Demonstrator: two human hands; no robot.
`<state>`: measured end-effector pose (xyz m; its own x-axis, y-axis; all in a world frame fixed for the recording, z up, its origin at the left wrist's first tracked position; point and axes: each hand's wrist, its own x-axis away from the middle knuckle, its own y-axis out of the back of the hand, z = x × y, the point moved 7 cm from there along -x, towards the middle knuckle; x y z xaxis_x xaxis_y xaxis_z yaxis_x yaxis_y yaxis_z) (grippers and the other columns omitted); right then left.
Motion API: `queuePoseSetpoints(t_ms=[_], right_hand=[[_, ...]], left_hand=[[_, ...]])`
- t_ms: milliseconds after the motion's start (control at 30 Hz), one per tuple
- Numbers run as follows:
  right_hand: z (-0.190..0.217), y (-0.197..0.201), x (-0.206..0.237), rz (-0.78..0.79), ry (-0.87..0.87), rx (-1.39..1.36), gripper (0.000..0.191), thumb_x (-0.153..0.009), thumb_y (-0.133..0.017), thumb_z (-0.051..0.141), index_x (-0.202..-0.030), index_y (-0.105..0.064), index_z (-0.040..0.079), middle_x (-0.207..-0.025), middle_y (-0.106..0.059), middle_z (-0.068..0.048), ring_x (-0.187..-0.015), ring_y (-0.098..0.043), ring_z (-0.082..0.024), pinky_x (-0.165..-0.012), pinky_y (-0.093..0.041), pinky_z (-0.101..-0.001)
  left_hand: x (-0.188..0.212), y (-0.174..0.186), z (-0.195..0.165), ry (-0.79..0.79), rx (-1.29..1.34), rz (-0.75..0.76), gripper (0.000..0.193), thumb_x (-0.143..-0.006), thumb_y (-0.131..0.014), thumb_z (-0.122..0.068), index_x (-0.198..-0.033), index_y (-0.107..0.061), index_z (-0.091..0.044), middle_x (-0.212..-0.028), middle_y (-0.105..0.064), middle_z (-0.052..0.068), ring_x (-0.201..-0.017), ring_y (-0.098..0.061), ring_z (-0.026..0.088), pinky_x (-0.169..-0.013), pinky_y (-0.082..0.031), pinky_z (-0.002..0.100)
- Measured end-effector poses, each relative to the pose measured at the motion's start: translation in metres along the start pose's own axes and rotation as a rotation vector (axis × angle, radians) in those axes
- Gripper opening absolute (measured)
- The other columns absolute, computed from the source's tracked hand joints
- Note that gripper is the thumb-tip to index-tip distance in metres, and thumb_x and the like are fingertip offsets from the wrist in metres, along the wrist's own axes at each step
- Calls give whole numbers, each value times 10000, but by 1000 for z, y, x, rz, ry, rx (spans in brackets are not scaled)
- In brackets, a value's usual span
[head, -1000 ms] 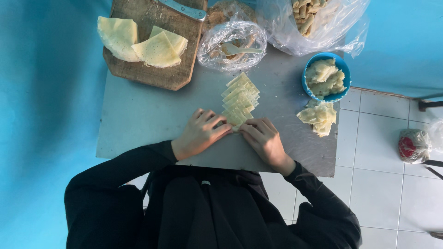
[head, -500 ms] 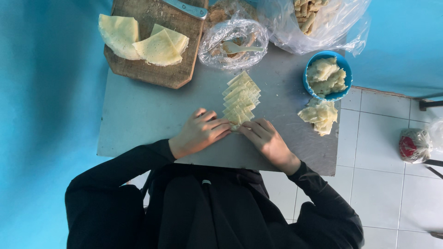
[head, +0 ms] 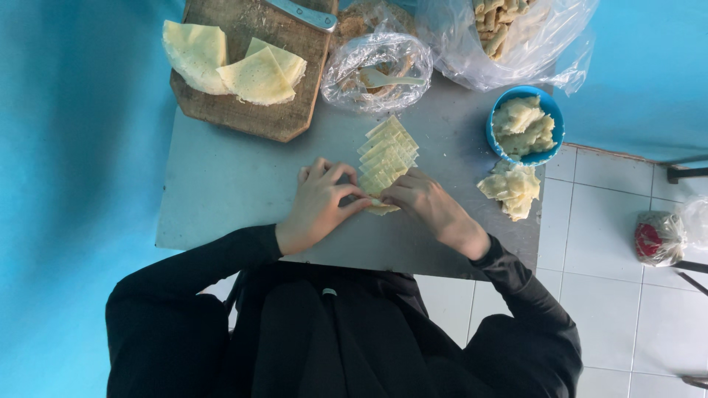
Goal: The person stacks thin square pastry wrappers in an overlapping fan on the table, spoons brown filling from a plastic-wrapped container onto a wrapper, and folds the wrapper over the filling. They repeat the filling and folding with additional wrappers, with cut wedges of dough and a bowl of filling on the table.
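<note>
While both hands are pinching the nearest wrapper (head: 381, 208) in the row (head: 389, 153), I am folding it; left hand (head: 318, 206), right hand (head: 431, 208); rolling it shut likely demands even pressure.

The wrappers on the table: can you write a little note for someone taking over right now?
Left hand and right hand both pinch the nearest wrapper at the near end of the fanned row of wrappers on the grey table.
Blue bowl of filling sits to the right, with a loose heap of filling beside it.
Folded sheets lie on the wooden board.
Done: wrappers are fanned out.
Left: the rest of the row looks unfolded.
</note>
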<state>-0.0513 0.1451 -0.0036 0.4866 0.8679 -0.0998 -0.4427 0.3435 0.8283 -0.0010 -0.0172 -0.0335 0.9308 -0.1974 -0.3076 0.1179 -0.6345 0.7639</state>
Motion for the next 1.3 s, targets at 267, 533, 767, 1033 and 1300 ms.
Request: queuePoseSetpoints(t_ms=[267,533,767,1033,1300], right_hand=[[-13,1,-3,-19,-135,-68,158,-906,-722,153,-1024,-713,48,-935,-703,-86,-927,-654,-288,-825,-518,-405],[1,-9,22,-288,29,64,219,-885,-707,28,-1103,-696,11,-1054,-681,-99,-975,-652,-287,-856,-554,-384],[2,-14,29,-362,-13,80,180,-855,-791,82,-1016,-729,32,-1011,-669,-84,-942,-650,-265,-817,-562,-373],[-21,-8,11,-203,-142,-67,125,-859,-785,137,-960,-761,67,-880,-689,-63,-862,-648,-239,-748,-539,-362],[-53,-11,2,47,-490,-157,219,-859,-818,269,-866,-769,55,-777,-683,-75,-752,-645,-216,-701,-519,-357]], left_hand=[[-4,-2,10,80,38,-3,257,-830,-804,-442,-890,-783,-193,-1139,-528,-13,-1112,-410,293,-908,-287,469],[10,-1,-4,-138,-183,-104,121,-887,-808,-347,-960,-750,-271,-1221,-540,-114,-1178,-437,259,-959,-290,456],[16,-3,-8,-210,-251,-113,185,-893,-813,-350,-1010,-750,-221,-1257,-539,-106,-1219,-441,230,-970,-268,444],[0,-4,-2,-159,-140,-11,156,-899,-785,-345,-904,-758,-192,-1208,-550,-58,-1230,-422,274,-980,-270,484],[-22,-13,25,20,46,156,270,-826,-800,-425,-833,-808,-155,-1136,-559,-19,-1142,-409,286,-923,-264,495]])
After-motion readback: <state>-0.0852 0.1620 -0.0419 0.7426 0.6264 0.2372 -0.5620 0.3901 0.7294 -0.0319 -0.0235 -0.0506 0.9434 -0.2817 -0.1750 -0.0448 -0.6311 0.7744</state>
